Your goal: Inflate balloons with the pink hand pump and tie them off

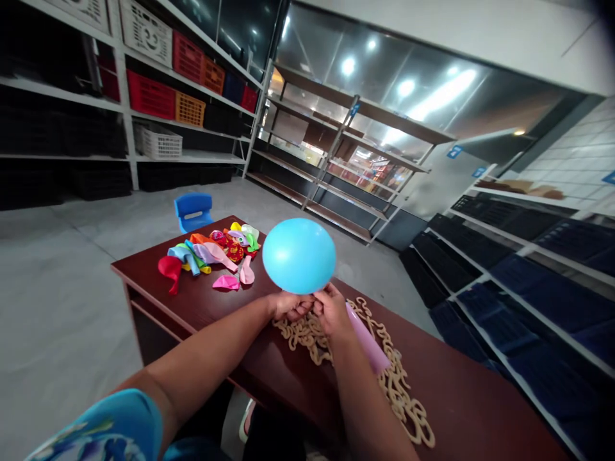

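Note:
An inflated light-blue balloon (298, 256) stands over the dark red-brown table (461, 365), its neck end down toward me. My left hand (291, 305) is closed just under it, fingers curled at the neck. From the other side my right hand (331, 308) pinches at the same spot, fingertips meeting the left ones. The neck itself is mostly hidden by the fingers. Beside my right wrist lies a smooth pink-lilac cylinder (368, 339), partly covered by the forearm. Curly tan cord-like strands (401, 397) spread under and around it.
A pile of limp, colourful balloons (211, 250) covers the table's far left part. Behind that corner is a small blue chair (193, 211). Shelves with crates (151, 93) line the left, a metal rack (336, 153) stands at the back, and shelves of dark bins (509, 294) fill the right.

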`<state>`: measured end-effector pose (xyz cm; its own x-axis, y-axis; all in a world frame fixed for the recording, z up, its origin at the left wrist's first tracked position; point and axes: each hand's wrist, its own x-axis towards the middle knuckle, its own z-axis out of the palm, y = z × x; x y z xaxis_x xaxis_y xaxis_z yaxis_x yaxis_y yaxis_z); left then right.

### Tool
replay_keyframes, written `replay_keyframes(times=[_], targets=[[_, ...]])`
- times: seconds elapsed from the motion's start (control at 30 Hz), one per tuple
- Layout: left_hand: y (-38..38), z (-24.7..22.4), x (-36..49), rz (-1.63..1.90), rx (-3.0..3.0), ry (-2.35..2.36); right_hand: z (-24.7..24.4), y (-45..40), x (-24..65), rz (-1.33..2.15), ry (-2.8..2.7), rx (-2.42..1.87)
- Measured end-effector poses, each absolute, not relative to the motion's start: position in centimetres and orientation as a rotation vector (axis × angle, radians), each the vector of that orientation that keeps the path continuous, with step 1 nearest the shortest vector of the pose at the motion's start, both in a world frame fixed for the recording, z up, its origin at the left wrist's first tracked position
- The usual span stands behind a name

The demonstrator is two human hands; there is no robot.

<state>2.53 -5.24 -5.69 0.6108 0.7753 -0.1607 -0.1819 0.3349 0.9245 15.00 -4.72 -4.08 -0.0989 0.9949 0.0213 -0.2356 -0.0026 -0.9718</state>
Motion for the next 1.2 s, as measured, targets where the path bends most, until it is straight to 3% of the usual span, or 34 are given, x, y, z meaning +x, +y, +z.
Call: replay_keyframes(times=[0.13,0.3,0.47,0.6,0.8,0.97,1.2], targets=[[-5.0,-5.2,2.0,0.990,1.255,0.765,-1.9,-3.3,15.0,1.341,-1.061,-0.925],[-3.7,-3.5,-1.0,1.215,1.652,1.508,-0.2,1.4,16.4,1.200,-0.938,-0.995],[-3.0,-1.8,-6.4,0.981,1.856,2.255,-0.3,3.5,18.5,1.172,-0.880,-1.139],[-2.6,-2.9,-9.1,0.710,1.928,2.535,-1.1,0.8,19.1,1.101,-0.937,-1.155],[-1.7,-5.8,-10.0,0.470,2.029,2.544,-2.8,-3.8,18.6,1.127,-1.130,-1.106],[-1.9,-5.2,-9.4,0.459,2.074,2.521,-3.8,-4.5,18.2,1.097,-1.197,-1.006],[-3.4,-1.8,-2.5,0.839,2.419,1.492,-3.6,-6.1,18.5,1.161,-1.366,-0.883]])
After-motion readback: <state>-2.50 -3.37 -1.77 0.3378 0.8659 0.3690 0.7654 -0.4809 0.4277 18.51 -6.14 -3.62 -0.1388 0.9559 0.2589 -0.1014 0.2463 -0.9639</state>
